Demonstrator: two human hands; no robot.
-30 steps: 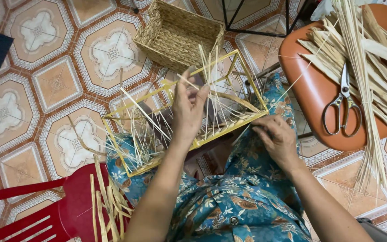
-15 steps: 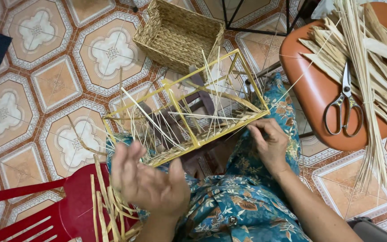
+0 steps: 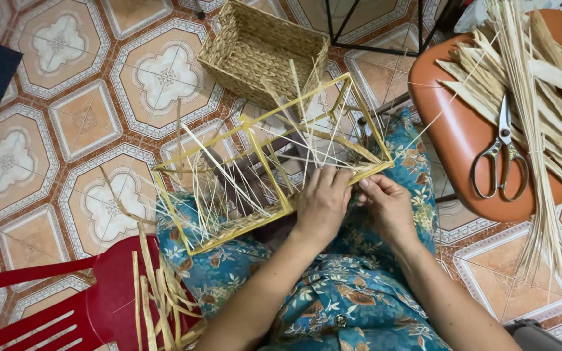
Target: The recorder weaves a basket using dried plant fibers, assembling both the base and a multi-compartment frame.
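Head view: our 2 hands meet at frame (image 3: 265, 172) near edge on lap. Left hand (image 3: 322, 203) presses rail, fingers closed; right hand (image 3: 388, 207) pinches strand (image 3: 365, 174) beside it. Frame runs left-right.

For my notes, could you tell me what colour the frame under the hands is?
Pale yellow. The box-shaped frame shows best in the head view, with both hands at its near edge.
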